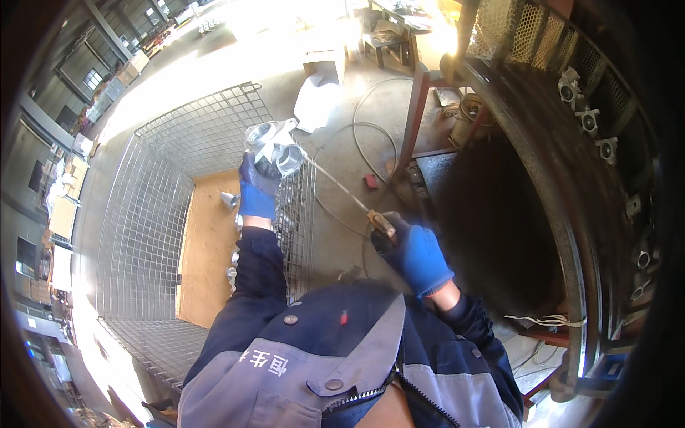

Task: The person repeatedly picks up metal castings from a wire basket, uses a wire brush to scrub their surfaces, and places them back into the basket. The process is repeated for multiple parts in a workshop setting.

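Both of my hands wear blue and dark work gloves. My left hand (258,189) is closed on a silvery metal casting (288,158) with round, ring-like openings, holding it up above the wire basket's edge. In my right hand (416,257) is a long thin file (341,184) with a light wooden handle, the fingers wrapped round the handle. The file's shaft slants up and left, its far end at or beside the casting. Whether the tip touches the metal I cannot tell.
A wire mesh basket (135,214) stands at the left, with cardboard (203,250) and a few metal castings inside. Curved dark metal rails (528,143) bound the right, with several castings (587,121) along them. A cable (394,139) and a red block (370,181) lie on the floor.
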The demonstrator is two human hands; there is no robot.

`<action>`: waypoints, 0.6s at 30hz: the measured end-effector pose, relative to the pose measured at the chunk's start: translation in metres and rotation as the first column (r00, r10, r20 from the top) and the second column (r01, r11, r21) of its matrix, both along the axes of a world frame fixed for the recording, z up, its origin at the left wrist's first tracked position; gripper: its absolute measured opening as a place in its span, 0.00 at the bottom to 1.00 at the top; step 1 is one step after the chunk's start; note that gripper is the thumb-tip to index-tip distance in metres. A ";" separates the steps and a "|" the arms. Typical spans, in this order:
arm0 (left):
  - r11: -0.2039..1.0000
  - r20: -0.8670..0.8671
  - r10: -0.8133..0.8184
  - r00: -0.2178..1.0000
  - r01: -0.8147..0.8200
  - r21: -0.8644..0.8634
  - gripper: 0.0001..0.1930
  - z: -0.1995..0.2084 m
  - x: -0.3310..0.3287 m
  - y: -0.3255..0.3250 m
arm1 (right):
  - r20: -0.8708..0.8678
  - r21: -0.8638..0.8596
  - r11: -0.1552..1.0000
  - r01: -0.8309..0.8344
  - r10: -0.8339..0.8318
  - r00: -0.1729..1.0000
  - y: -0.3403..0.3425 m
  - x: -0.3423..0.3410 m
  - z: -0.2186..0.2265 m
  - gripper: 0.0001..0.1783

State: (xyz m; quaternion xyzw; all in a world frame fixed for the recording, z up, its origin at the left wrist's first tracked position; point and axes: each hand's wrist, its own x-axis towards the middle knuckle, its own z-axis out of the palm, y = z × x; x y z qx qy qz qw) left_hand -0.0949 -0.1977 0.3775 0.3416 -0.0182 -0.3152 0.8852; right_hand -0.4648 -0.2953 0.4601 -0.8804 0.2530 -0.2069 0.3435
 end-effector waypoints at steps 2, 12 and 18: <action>0.993 0.041 -0.104 0.994 0.106 -0.056 0.16 -0.029 0.021 0.018 | 0.004 0.061 0.994 -0.090 0.090 0.996 0.003 -0.011 -0.002 0.16; 0.960 -0.007 0.232 0.973 -0.228 0.164 0.23 0.032 -0.055 -0.001 | 0.088 0.126 0.984 -0.129 0.118 0.989 0.001 -0.044 0.025 0.18; 0.989 0.090 0.141 0.986 -0.145 0.042 0.16 0.033 -0.074 0.012 | 0.160 0.068 0.989 -0.133 0.120 0.980 -0.007 -0.052 0.015 0.19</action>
